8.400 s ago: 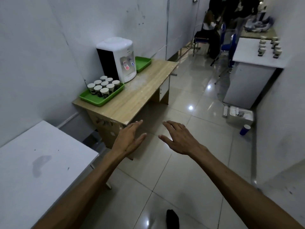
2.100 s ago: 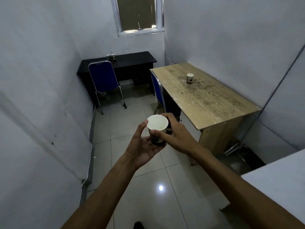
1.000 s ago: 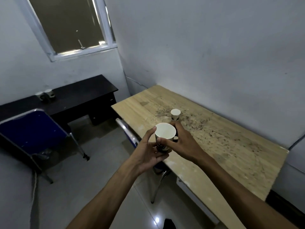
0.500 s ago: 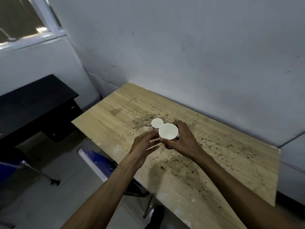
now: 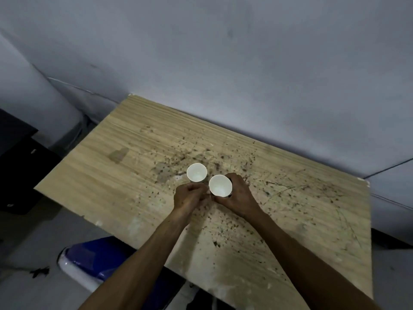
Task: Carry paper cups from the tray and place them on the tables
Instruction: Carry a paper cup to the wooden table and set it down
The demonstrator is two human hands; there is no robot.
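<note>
The step in hand looks like the set-down. The right hand [image 5: 240,195] curls around a white paper cup with a dark printed side [image 5: 220,185], held upright near the middle of the frame over the light wooden table with a dark-speckled, scratched top [image 5: 301,209]. Whether its base already touches the wood cannot be told, since the fingers hide it. The left hand [image 5: 190,198] sits just left of the cup with its fingers bent inward toward the cup's lower side; whether they actually grip it or only steady it is not clear.

A second white paper cup [image 5: 196,172] stands upright on the table just up and left of the held one, the two rims nearly touching.

The next move probably calls for lowering the cup flat, then loosening both hands straight outward without tipping it or nudging its neighbour.

The table top carries stains and pale worn patches and runs along a plain grey-white wall [image 5: 245,63] filling the upper frame. A blue chair with a white frame [image 5: 93,262] is tucked at the lower left, and a black desk [image 5: 15,171] shows at the left edge.
</note>
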